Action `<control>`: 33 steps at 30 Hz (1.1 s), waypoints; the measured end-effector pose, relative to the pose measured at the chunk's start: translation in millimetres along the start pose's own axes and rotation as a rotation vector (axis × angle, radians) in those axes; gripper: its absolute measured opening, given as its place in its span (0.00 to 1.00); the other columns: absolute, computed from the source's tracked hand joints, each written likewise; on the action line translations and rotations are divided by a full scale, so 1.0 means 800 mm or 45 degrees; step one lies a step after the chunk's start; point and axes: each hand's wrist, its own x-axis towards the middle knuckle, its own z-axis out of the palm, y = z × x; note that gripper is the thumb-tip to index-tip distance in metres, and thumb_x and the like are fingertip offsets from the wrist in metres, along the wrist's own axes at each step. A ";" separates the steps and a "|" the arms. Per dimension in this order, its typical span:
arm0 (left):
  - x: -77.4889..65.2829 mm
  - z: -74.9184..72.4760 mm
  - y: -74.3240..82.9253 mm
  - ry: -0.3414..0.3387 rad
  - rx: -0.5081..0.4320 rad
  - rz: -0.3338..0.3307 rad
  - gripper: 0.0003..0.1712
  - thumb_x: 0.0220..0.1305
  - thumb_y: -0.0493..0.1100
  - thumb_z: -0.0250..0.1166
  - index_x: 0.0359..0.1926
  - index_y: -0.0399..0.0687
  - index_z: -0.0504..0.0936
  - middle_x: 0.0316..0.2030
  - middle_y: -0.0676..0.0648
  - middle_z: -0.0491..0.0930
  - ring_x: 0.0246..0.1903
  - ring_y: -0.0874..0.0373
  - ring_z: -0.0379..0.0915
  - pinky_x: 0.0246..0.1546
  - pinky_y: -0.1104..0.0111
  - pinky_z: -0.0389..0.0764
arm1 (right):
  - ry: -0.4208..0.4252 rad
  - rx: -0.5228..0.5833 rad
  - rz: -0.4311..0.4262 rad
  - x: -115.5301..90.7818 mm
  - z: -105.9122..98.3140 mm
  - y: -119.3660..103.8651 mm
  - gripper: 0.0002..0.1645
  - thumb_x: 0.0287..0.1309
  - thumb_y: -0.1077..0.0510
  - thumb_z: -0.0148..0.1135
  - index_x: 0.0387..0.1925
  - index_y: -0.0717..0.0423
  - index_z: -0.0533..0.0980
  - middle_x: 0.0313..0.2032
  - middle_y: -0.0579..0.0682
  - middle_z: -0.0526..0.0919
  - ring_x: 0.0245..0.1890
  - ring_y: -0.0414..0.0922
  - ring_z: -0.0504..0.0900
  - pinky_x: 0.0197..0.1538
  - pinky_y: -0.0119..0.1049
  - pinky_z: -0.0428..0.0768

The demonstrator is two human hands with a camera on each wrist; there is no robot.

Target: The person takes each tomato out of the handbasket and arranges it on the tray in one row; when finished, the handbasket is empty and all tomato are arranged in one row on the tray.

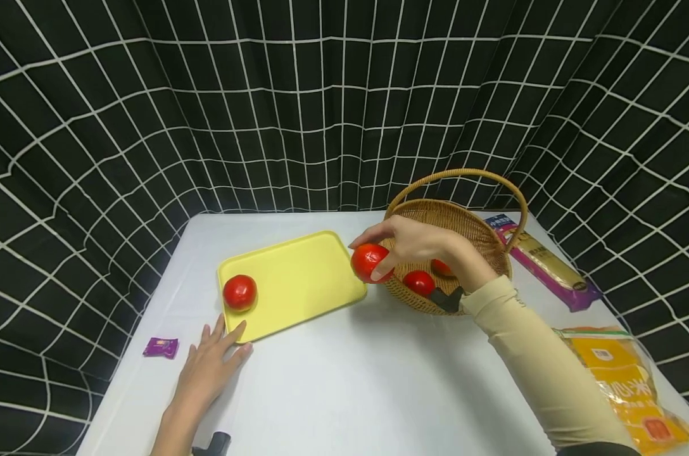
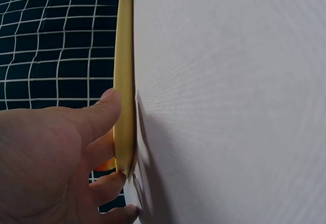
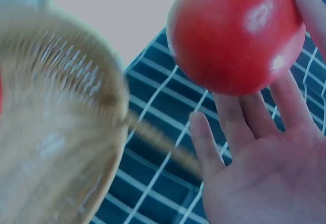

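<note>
My right hand point(image 1: 410, 244) holds a shiny red tomato point(image 1: 370, 263) between thumb and fingers, above the gap between the wicker basket point(image 1: 481, 237) and the yellow tray point(image 1: 296, 278). The right wrist view shows that tomato point(image 3: 237, 35) large, with the fingers behind and beside it. More red tomatoes point(image 1: 419, 282) lie in the basket, partly hidden by the forearm. Another tomato point(image 1: 240, 292) sits at the tray's left end. My left hand point(image 1: 210, 364) pinches the tray's near left corner, with the thumb outside the rim point(image 2: 125, 71) and the index finger over it.
A small purple wrapped packet point(image 1: 161, 348) lies left of the tray. Beyond the basket, a long purple-and-gold package point(image 1: 549, 263) rests on the right; an orange-yellow bag point(image 1: 624, 380) lies nearer. The basket's tall handle point(image 1: 464, 172) arches up. Black gridded curtains point(image 1: 344, 101) surround the white table point(image 1: 344, 392).
</note>
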 end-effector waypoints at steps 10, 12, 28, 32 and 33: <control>0.001 0.000 -0.003 0.008 -0.001 -0.004 0.38 0.78 0.60 0.59 0.81 0.51 0.65 0.84 0.33 0.42 0.82 0.25 0.31 0.77 0.27 0.37 | 0.143 0.180 -0.170 0.090 0.058 -0.017 0.36 0.54 0.57 0.81 0.67 0.44 0.82 0.66 0.47 0.84 0.68 0.51 0.77 0.69 0.51 0.80; 0.000 -0.001 -0.003 0.010 0.001 -0.002 0.38 0.78 0.60 0.59 0.81 0.51 0.65 0.84 0.33 0.42 0.82 0.25 0.31 0.77 0.27 0.36 | 0.174 0.213 -0.169 0.109 0.075 -0.019 0.36 0.55 0.57 0.80 0.67 0.44 0.81 0.64 0.48 0.85 0.67 0.51 0.78 0.68 0.50 0.81; 0.003 0.002 -0.005 0.014 -0.048 -0.041 0.38 0.77 0.59 0.61 0.80 0.53 0.66 0.85 0.34 0.43 0.82 0.26 0.30 0.78 0.29 0.35 | 0.200 0.329 -0.055 0.201 0.180 -0.026 0.38 0.55 0.57 0.80 0.69 0.48 0.80 0.64 0.56 0.82 0.64 0.56 0.78 0.64 0.45 0.84; 0.004 0.002 -0.005 0.011 -0.044 -0.044 0.38 0.77 0.59 0.61 0.80 0.54 0.66 0.85 0.34 0.43 0.83 0.27 0.30 0.78 0.29 0.35 | 0.216 0.362 -0.019 0.210 0.192 -0.023 0.41 0.55 0.59 0.80 0.71 0.51 0.77 0.67 0.57 0.80 0.64 0.56 0.79 0.68 0.47 0.82; 0.004 0.002 -0.006 0.011 -0.044 -0.047 0.38 0.77 0.59 0.61 0.80 0.54 0.66 0.85 0.34 0.43 0.83 0.27 0.30 0.78 0.29 0.35 | 0.224 0.367 -0.014 0.212 0.196 -0.022 0.41 0.55 0.59 0.80 0.71 0.51 0.77 0.67 0.57 0.80 0.64 0.56 0.79 0.68 0.47 0.82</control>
